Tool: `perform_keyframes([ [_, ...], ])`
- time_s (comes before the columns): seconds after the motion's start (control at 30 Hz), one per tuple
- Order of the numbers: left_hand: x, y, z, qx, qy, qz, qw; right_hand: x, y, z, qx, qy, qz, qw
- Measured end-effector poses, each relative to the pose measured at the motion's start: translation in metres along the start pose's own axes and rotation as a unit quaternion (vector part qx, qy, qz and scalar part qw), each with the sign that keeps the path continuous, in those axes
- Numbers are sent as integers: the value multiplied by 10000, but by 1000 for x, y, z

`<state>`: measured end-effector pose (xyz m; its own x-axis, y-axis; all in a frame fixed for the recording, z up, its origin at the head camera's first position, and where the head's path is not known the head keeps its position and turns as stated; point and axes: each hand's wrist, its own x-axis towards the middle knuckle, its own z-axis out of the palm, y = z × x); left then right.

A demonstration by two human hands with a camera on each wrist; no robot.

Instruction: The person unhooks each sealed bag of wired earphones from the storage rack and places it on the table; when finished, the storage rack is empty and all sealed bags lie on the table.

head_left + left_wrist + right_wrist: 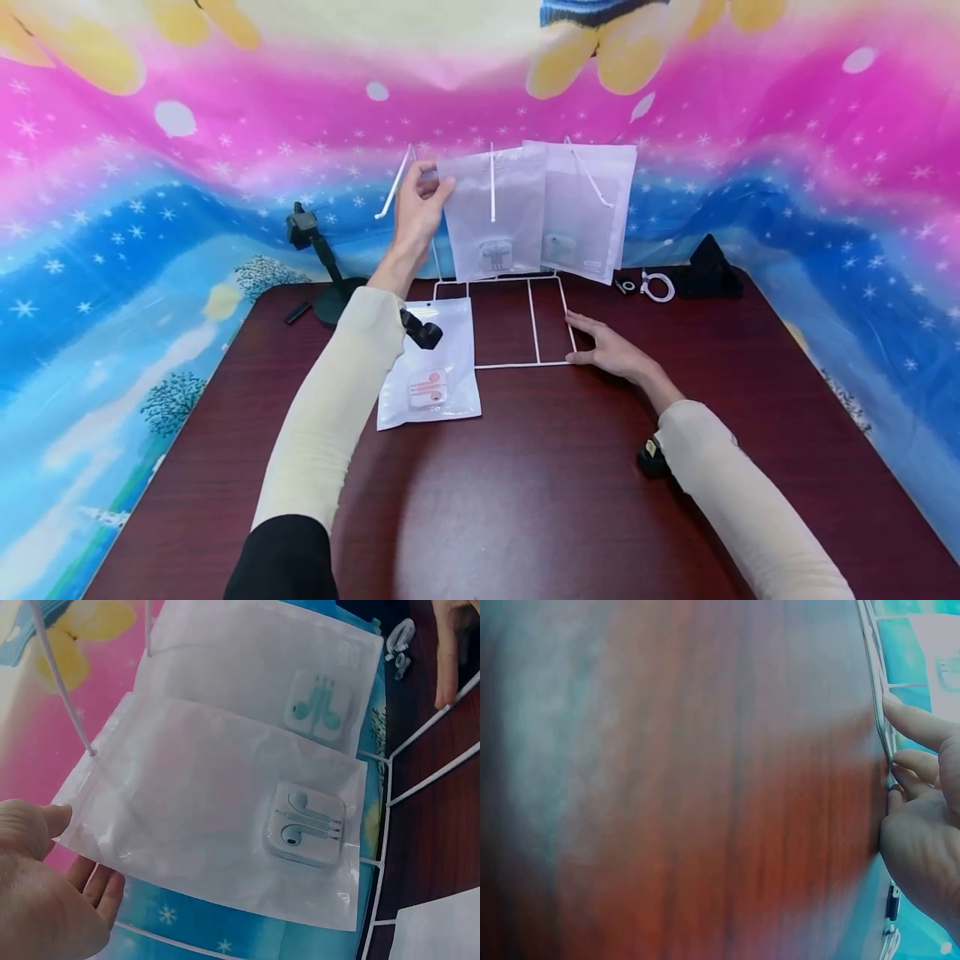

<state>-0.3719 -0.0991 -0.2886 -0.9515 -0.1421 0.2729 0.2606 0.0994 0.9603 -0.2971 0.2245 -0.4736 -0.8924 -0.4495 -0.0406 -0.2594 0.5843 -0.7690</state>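
A white wire display rack (534, 321) stands on the table with several hooks. My left hand (420, 204) pinches the upper left corner of a translucent white earphone bag (187, 787) at the middle hook. Inside shows a clear case of white earphones (307, 825). Behind it, at the right hook, hangs another earphone bag (592, 212) with a greenish case in it. A third earphone bag (442, 342), with a pink-red set, lies flat at the rack's left base. My right hand (618, 352) touches the base's right side with fairly straight fingers and thumb.
On the dark red table (525, 492), a black stand (330, 267) stands at the back left beside a small black object (297, 312). A coiled white cable (657, 287) and a black wedge-shaped object (708, 271) are at the back right. Patterned cloth (225, 167) surrounds the table.
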Motion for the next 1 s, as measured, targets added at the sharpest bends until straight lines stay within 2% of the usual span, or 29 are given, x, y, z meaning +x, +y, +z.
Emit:
perform_keyframes([
  [0.2,-6,1,3,55,108,143,9998,-1,3,3,37,40,-21,10000],
  [0.47,-16,3,-4,247,329,323,9986,0,1,2,53,75,-62,9999],
  [0.67,-26,3,-8,118,243,343,9990,0,-1,1,33,80,-73,9999],
  [1.0,-50,7,-15,260,124,275,9992,1,1,2,70,54,-46,10000],
])
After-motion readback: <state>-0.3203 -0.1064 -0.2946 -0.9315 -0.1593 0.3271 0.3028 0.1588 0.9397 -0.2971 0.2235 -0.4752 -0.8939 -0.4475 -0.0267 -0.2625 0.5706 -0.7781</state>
